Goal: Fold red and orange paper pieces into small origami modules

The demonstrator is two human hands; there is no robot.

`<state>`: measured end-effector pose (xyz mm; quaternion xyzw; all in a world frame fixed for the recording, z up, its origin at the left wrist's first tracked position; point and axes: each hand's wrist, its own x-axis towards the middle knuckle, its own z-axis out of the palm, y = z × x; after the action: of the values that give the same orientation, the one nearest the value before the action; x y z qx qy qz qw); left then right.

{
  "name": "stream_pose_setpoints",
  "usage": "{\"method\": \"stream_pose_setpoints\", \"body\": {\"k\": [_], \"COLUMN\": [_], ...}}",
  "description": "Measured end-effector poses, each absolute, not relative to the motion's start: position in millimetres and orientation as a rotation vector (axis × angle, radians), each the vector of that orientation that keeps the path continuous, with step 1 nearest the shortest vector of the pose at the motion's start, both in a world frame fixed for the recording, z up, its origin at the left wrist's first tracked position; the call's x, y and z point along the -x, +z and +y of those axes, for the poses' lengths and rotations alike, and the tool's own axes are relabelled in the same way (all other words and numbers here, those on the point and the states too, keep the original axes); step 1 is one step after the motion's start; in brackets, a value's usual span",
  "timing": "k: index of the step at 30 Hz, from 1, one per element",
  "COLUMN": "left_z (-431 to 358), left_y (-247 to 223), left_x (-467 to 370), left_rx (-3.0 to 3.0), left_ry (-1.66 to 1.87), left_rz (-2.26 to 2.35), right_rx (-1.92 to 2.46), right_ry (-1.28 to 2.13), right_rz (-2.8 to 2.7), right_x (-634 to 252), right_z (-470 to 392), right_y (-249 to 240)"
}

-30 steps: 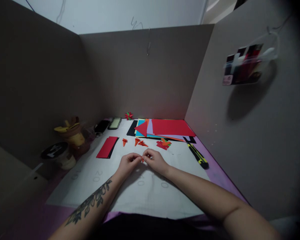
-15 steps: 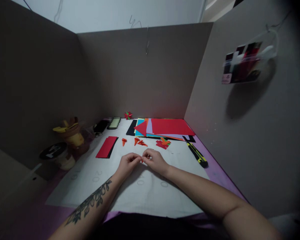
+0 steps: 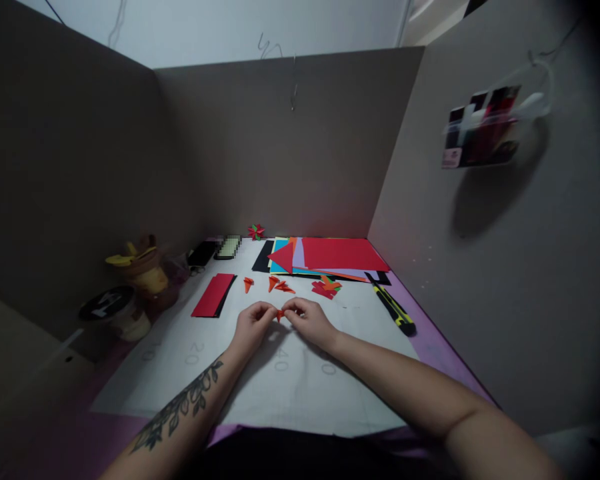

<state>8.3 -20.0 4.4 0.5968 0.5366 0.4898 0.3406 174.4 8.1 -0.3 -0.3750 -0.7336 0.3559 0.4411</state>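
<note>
My left hand [image 3: 253, 325] and my right hand [image 3: 307, 321] meet over the white mat [image 3: 260, 387], fingertips pinched together on a small orange folded paper piece [image 3: 280, 314]. Most of the piece is hidden by my fingers. Just beyond my hands lie several small folded orange pieces [image 3: 275, 285] in a loose row. A small heap of red, orange and green paper scraps [image 3: 327, 287] sits to their right.
A stack of coloured paper sheets [image 3: 330, 257] with red on top lies at the back. A yellow-black utility knife [image 3: 393, 311] lies at the right, a red paper strip [image 3: 213, 295] at the left. Phones [image 3: 215, 249], a folded paper star [image 3: 255, 231] and containers [image 3: 137, 277] stand far left. Cardboard walls enclose the desk.
My hands have shifted slightly left and away from me, and the orange piece now shows more between my fingertips. Nothing else on the desk has moved.
</note>
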Motion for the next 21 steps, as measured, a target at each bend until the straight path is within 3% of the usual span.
{"method": "stream_pose_setpoints", "body": {"k": [21], "left_z": [-20.4], "left_y": [-0.3], "left_x": [-14.2], "left_rx": [-1.750], "left_ry": [1.204], "left_rz": [1.441], "right_rx": [0.971], "right_ry": [0.667], "right_rz": [-1.997], "right_x": [-165.2], "right_z": [6.7], "right_y": [-3.3]}}
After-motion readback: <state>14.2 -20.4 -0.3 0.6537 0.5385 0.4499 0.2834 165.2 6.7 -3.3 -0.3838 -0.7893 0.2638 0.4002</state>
